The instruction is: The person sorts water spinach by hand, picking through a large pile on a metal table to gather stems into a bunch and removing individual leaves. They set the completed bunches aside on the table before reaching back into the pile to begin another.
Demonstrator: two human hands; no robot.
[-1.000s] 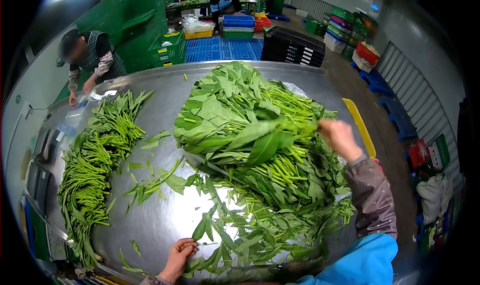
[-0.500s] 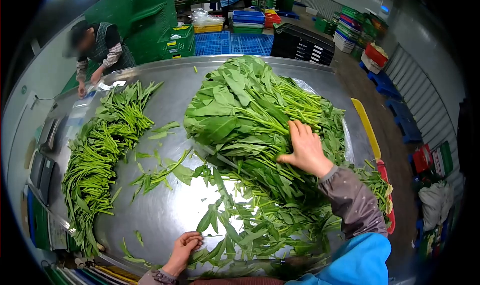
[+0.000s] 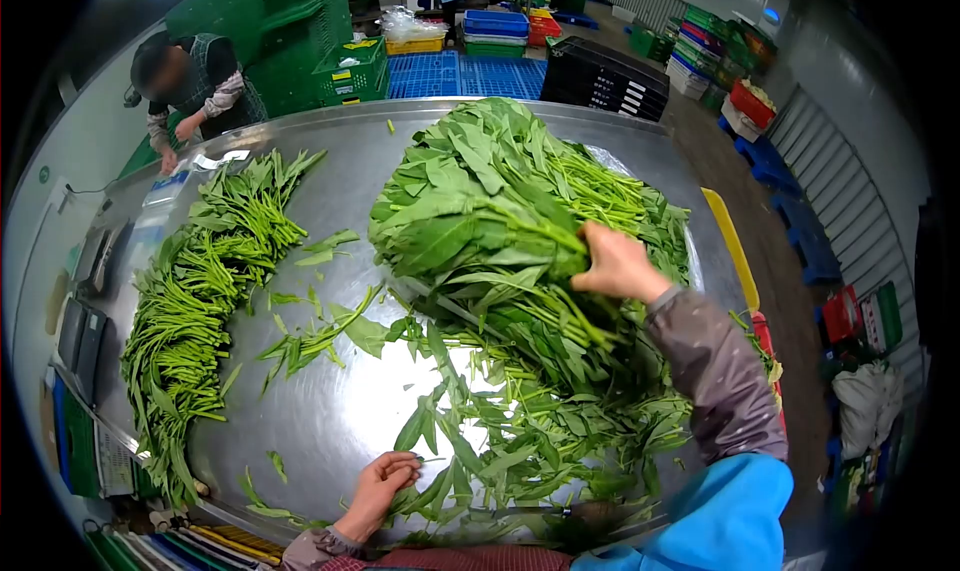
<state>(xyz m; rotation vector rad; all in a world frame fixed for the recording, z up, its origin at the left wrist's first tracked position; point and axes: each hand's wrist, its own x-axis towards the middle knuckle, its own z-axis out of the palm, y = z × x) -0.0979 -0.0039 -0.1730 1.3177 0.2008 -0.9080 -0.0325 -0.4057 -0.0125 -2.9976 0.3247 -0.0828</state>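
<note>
A large heap of water spinach point(image 3: 470, 201), long leaves and pale green stems, lies on the metal table. My right hand point(image 3: 615, 264) is closed around the stems of a bunch point(image 3: 500, 231) at the heap's right side, the leaves pointing left. Near the table's front edge, my left hand point(image 3: 385, 486) has thumb and fingers pinched together beside loose leaves point(image 3: 470, 471); a thin stem shows at the fingertips, and I cannot tell whether they grip it. Along the left side runs a row of sorted water spinach point(image 3: 190, 321), its cut stems facing right.
Scattered leaves and stems point(image 3: 320, 341) lie mid-table. Yellow point(image 3: 730, 246) and red edges stand along the table's right side. A co-worker point(image 3: 200, 86) handles something at the far left corner. Black crates point(image 3: 605, 81), green crates point(image 3: 355, 71) and blue pallets point(image 3: 440, 76) stand beyond.
My right hand has gone from resting spread on the heap to closing on a bunch's stems, lifting them slightly. My left hand has shifted slightly up and right. The co-worker's hands have moved.
</note>
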